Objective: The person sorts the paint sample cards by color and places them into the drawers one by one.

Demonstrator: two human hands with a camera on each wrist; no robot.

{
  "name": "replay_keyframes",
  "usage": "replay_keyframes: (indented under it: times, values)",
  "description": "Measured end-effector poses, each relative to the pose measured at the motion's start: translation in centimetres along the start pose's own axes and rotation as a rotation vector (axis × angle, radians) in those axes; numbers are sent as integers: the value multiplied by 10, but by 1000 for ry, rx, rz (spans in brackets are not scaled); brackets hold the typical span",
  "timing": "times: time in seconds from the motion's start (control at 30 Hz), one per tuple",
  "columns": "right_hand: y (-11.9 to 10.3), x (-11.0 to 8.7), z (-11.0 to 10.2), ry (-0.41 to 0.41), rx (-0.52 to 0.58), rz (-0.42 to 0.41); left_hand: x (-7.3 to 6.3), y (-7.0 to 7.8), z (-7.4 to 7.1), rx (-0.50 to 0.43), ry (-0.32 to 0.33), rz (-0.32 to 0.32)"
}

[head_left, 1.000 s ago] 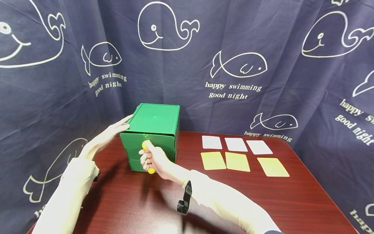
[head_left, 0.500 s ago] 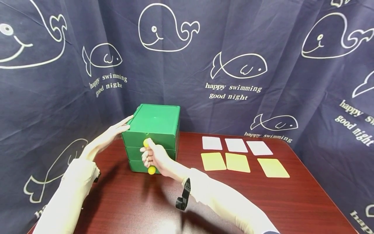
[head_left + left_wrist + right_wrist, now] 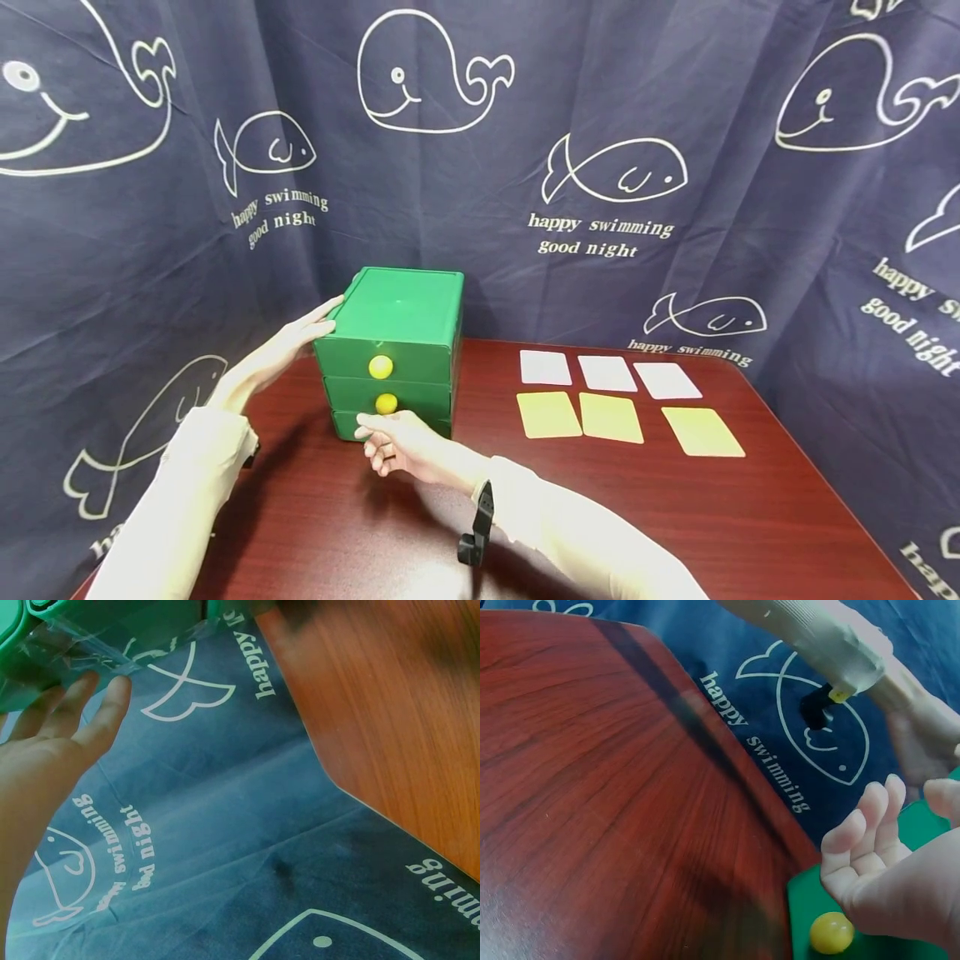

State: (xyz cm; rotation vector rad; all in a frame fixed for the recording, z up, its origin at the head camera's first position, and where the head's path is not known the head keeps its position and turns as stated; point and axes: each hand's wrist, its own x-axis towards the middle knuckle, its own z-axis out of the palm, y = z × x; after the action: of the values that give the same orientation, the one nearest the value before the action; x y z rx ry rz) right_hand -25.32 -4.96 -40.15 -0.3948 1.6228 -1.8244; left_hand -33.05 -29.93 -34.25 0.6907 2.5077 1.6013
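A green cabinet (image 3: 401, 304) with three stacked drawers stands on the table, its drawer fronts flush. Round yellow knobs show on the top drawer (image 3: 351, 357) and the middle drawer (image 3: 348, 393). My left hand (image 3: 281, 346) lies along the cabinet's left side, fingers extended; the left wrist view has those fingertips (image 3: 118, 690) at the green wall. Before the bottom drawer (image 3: 347, 425), just under the middle knob (image 3: 386, 404), my right hand (image 3: 412, 446) hovers with loosely bent fingers and nothing in them. It hides the bottom drawer's middle. A yellow knob (image 3: 832, 933) appears beside it in the right wrist view.
Right of the cabinet lie three white cards (image 3: 545, 367) in a back row and three yellow cards (image 3: 549, 415) before them. The reddish wooden table (image 3: 322, 517) ends at a dark blue curtain (image 3: 480, 192) printed with whales and fish.
The top drawer, slightly pulled out a second ago, has been pushed in flush. My right hand has let go of its knob and moved down. My left hand has stayed in place.
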Motion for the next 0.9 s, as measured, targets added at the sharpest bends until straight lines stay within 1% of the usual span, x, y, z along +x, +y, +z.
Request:
replay_keyframes:
  times: [0.2,0.33,0.6,0.9]
  values:
    - [5,5,-2,110,85,27,0,0,2,5,10,-18]
    - [4,9,-3,165,121,21,0,0,2,-6,8,-15]
    - [4,14,-5,187,156,12,1,1,2,-24,4,-14]
    - [5,9,1,209,180,-1,1,1,1,-34,15,-25]
